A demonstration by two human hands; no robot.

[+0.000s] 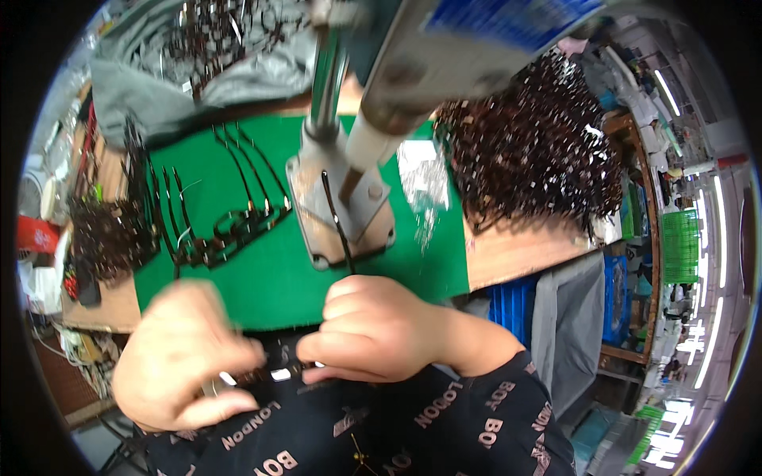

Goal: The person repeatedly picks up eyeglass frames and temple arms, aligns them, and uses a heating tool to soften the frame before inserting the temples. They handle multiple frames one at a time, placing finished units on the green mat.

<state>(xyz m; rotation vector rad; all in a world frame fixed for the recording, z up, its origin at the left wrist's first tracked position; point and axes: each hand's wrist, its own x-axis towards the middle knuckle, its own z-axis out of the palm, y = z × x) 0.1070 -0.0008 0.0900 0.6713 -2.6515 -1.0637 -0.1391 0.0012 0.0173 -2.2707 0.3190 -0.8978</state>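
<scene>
My right hand point(379, 332) is closed on a thin dark brown strap point(341, 226). The strap's loose end sticks up from the fist and lies over the grey metal base point(361, 234) of a press. To the left, my left hand point(178, 357) is smeared by motion. Its thumb and fingers curl around a dark strap with bright metal pieces point(280, 374), which spans the gap between my hands in front of my dark printed shirt. How firmly the left fingers pinch cannot be made out.
The press column point(325, 87) and its white-tipped arm point(369, 143) rise over a green mat point(262, 297). More straps point(246, 222) lie on the mat's left part. Heaps of dark straps stand at the right point(532, 151) and left point(111, 238). Silvery foil point(425, 170) lies beside the base.
</scene>
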